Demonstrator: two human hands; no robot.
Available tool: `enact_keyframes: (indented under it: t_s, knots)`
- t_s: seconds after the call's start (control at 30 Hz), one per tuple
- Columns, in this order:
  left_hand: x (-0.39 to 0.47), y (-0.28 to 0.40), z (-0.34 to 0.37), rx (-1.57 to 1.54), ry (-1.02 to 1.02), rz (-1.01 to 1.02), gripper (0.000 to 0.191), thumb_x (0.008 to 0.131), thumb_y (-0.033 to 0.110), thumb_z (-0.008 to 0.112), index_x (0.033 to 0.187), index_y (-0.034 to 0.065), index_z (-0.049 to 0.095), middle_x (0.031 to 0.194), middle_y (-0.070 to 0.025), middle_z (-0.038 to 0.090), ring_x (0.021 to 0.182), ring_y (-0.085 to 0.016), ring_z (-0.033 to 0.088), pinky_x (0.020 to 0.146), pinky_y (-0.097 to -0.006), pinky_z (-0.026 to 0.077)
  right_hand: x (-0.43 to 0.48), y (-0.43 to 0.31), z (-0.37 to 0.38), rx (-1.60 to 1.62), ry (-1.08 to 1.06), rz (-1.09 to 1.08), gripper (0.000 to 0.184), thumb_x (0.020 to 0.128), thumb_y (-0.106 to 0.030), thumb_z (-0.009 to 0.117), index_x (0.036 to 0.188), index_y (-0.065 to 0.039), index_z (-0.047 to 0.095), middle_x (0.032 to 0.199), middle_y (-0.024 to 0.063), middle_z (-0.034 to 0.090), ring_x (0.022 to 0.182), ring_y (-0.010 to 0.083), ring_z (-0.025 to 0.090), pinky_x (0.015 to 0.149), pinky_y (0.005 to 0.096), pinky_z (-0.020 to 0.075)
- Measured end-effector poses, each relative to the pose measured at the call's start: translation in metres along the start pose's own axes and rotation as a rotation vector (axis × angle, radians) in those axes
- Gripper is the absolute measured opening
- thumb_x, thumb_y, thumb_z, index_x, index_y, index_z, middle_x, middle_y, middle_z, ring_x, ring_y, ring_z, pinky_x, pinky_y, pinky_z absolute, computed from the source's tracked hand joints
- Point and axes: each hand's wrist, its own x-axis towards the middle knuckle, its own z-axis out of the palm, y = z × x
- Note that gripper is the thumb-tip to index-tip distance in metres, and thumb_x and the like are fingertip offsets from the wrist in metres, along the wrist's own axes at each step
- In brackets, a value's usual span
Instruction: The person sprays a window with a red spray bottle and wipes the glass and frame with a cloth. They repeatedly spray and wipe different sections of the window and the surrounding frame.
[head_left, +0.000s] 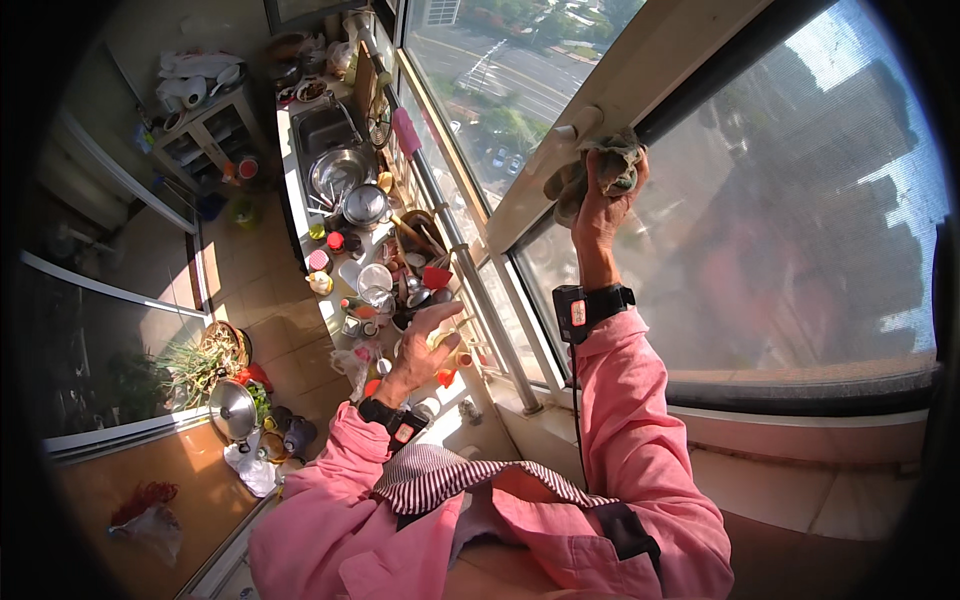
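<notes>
My right hand (602, 214) grips a crumpled grey-green cloth (568, 189), holding it against the light window frame (551, 161) beside the handle (581, 124). To the right of that hand stretches a window pane (750, 247) with a mesh look and a faint pink reflection. My left hand (424, 351) holds nothing; its fingers are spread in the air over the cluttered counter, left of a metal rail (480, 292). Each wrist wears a black strap with a small device, and a cable runs down from the right one.
A sink (311, 127) holds a steel bowl (339, 174); a lidded pot (365, 204) stands close by. Jars, bowls and utensils crowd the counter. Green onions (196, 367), a round metal lid (232, 409) and bags sit at lower left. Outside the glass, a road (487, 67) lies far below.
</notes>
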Motion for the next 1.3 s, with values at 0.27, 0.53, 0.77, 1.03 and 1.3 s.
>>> enact_keyframes:
  t_s: [0.27, 0.53, 0.77, 1.03, 1.3]
  knots:
    - [-0.276, -0.084, -0.118, 0.257, 0.53, -0.713, 0.029, 0.096, 0.003, 0.057, 0.124, -0.0023, 0.065, 0.115, -0.013, 0.071, 0.105, -0.022, 0.067, 0.091, -0.0324, 0.052, -0.02, 0.07, 0.027, -1.162, -0.674, -0.863, 0.032, 0.082, -0.012, 0.064, 0.114, -0.016, 0.069, 0.133, 0.0089, 0.056, 0.136, 0.0303, 0.045, 0.105, 0.0631, 0.0369]
    - [-0.395, -0.11, -0.141, 0.224, 0.781, -0.763, 0.026, 0.1, 0.006, 0.057, 0.123, -0.0055, 0.064, 0.114, -0.0135, 0.07, 0.106, -0.021, 0.067, 0.095, -0.0318, 0.051, -0.029, 0.15, 0.015, -1.124, -1.03, -0.705, 0.016, 0.084, -0.016, 0.062, 0.098, -0.013, 0.07, 0.111, 0.0043, 0.063, 0.115, 0.0257, 0.055, 0.097, 0.0646, 0.039]
    - [-0.423, -0.111, -0.121, 0.118, 0.803, -0.84, 0.027, 0.099, 0.006, 0.058, 0.124, -0.005, 0.064, 0.114, -0.0143, 0.07, 0.103, -0.021, 0.067, 0.095, -0.0313, 0.052, -0.075, 0.114, -0.033, -0.58, -0.929, -0.74, 0.021, 0.066, -0.011, 0.074, 0.086, -0.01, 0.07, 0.101, 0.0083, 0.065, 0.104, 0.0316, 0.058, 0.089, 0.0492, 0.0527]
    - [-0.323, -0.077, -0.104, 0.059, 0.73, -0.716, 0.028, 0.102, 0.007, 0.057, 0.126, -0.0049, 0.063, 0.115, -0.0124, 0.07, 0.106, -0.019, 0.067, 0.098, -0.0313, 0.051, 0.007, 0.091, 0.0, -1.003, -0.856, -0.925, 0.045, 0.076, -0.015, 0.073, 0.12, -0.01, 0.068, 0.141, 0.0081, 0.054, 0.13, 0.0325, 0.049, 0.099, 0.0508, 0.0447]
    - [-0.065, 0.015, -0.049, -0.295, 0.243, -0.053, 0.03, 0.099, 0.003, 0.058, 0.129, -0.0008, 0.063, 0.121, -0.0121, 0.071, 0.11, -0.017, 0.067, 0.095, -0.0304, 0.052, 0.003, 0.031, -0.035, -0.892, -0.819, -0.938, 0.047, 0.067, -0.012, 0.07, 0.114, -0.012, 0.071, 0.119, 0.0103, 0.061, 0.119, 0.0326, 0.054, 0.099, 0.0467, 0.0477]
